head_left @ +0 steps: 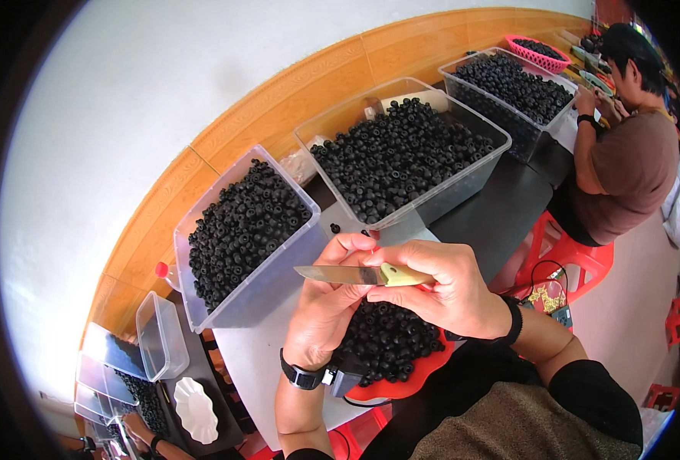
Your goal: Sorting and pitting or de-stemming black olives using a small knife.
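My right hand (451, 284) grips a small knife (344, 274) by its yellow-green handle, its blade pointing left across my left fingers. My left hand (317, 307) is closed in a pinch close to the blade. A tiny bit of red shows by the fingertips, but what the left hand holds is mostly hidden. Below both hands sits a red scalloped dish (386, 391), heaped with small round black parts (389, 345), many with a hole in the middle. A few loose black pieces (335, 228) lie on the table beyond my hands.
Clear bins of black parts stand at left (278, 280), centre (466, 184) and far right (520, 142), near a pink basket (562, 63). A co-worker (631, 169) sits at right by a red stool (594, 264). A white scalloped dish (194, 410) lies lower left.
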### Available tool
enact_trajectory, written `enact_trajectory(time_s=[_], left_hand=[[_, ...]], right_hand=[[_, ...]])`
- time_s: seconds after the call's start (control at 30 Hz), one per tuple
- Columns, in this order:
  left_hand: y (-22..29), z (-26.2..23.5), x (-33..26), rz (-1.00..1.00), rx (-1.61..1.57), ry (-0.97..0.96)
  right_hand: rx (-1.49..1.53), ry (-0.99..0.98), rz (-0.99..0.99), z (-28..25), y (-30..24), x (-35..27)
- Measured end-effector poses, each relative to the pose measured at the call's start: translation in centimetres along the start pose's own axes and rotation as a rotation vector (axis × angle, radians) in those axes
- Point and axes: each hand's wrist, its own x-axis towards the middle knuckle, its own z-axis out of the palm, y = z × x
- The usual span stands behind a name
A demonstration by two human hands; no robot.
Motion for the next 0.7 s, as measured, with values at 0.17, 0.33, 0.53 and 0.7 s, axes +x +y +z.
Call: enact_trajectory(time_s=[0.17,0.33,0.53,0.7], left_hand=[[-0.1,-0.2,-0.1,-0.016,-0.020,0.023],[0.3,-0.4,-0.1,-0.083,-0.036,-0.059],[0.1,1.2,-0.1,-0.026,-0.059,0.064],[-0.2,0.9,-0.2,-0.008,-0.096,0.096]], right_hand=[[-0.014,0.012,-0.096,0.2,0.4,0.6],[-0.093,0.005,-0.169,0.0,0.2,0.5],[-0.209,0.086,-0.204,-0.2,0.1,0.3],[-0.240,0.146,-0.243,0.1,0.4,0.0]])
